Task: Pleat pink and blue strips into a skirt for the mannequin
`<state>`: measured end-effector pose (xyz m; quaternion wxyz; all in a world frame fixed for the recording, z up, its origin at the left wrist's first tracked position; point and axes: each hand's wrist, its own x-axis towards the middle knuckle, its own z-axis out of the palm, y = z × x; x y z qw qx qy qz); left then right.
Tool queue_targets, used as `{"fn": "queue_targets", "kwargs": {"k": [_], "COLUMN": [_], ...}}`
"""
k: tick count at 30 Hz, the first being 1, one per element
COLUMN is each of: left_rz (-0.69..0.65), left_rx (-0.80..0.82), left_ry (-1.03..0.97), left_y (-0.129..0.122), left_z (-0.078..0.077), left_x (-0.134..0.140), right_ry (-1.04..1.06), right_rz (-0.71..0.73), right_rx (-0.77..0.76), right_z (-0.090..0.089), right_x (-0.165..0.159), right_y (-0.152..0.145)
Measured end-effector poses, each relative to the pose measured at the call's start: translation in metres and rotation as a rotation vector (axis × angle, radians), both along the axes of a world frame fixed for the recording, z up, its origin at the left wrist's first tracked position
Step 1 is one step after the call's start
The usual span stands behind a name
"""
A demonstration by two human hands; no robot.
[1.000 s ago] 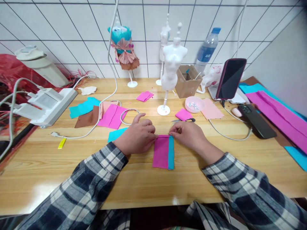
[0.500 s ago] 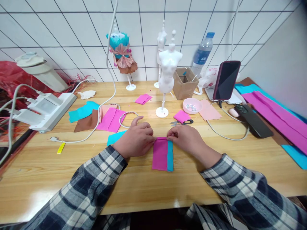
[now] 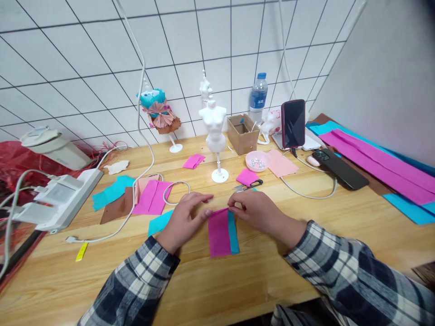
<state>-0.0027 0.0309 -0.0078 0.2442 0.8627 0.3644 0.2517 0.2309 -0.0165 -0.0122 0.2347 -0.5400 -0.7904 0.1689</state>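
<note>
A magenta crepe paper piece [image 3: 219, 233] lies on the table in front of me, with a blue crepe paper strip [image 3: 233, 233] showing along its right side. My right hand [image 3: 254, 210] pinches the top edge of the papers near the right corner. Beside the top left corner is my left hand [image 3: 186, 219], its thumb and fingers apart; whether the thumb touches the paper I cannot tell. Another blue paper piece [image 3: 159, 222] lies partly under my left hand. Just beyond my right hand are thread snips [image 3: 249, 185] and a small folded magenta paper [image 3: 247, 176].
A white dress form [image 3: 215, 122] stands ahead, with a decorated dress form [image 3: 159, 113] behind to the left. A pink bowl of beads [image 3: 257, 161], a cardboard box [image 3: 243, 136] and phones [image 3: 292, 124] are at right. A white cable [image 3: 129, 203] and power strip [image 3: 68, 199] lie left.
My left hand has let go of the paper's top left edge, and its fingers have spread. My right hand keeps its pinch while the papers tilt slightly. The camera view has shifted.
</note>
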Motion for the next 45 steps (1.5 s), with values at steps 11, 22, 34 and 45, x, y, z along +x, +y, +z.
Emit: {"fn": "queue_targets", "kwargs": {"k": [11,22,34,45], "left_rz": [-0.002,0.323,-0.121,-0.119], "left_rx": [0.268,0.439,0.43,0.303], "left_ry": [0.024,-0.081,0.016,0.423], "left_y": [-0.007,-0.001,0.0,-0.006], "left_z": [0.009,0.01,0.01,-0.007], "left_x": [0.001,0.008,-0.015,0.012], "right_ry": [0.036,-0.082,-0.462,-0.193], "right_rz": [-0.012,-0.192,0.24,0.144], "right_rx": [0.059,0.512,0.55,0.203], "right_z": [0.002,0.014,-0.019,-0.016], "right_x": [-0.003,0.009,0.006,0.01], "right_y": [-0.007,0.014,0.01,0.009]}}
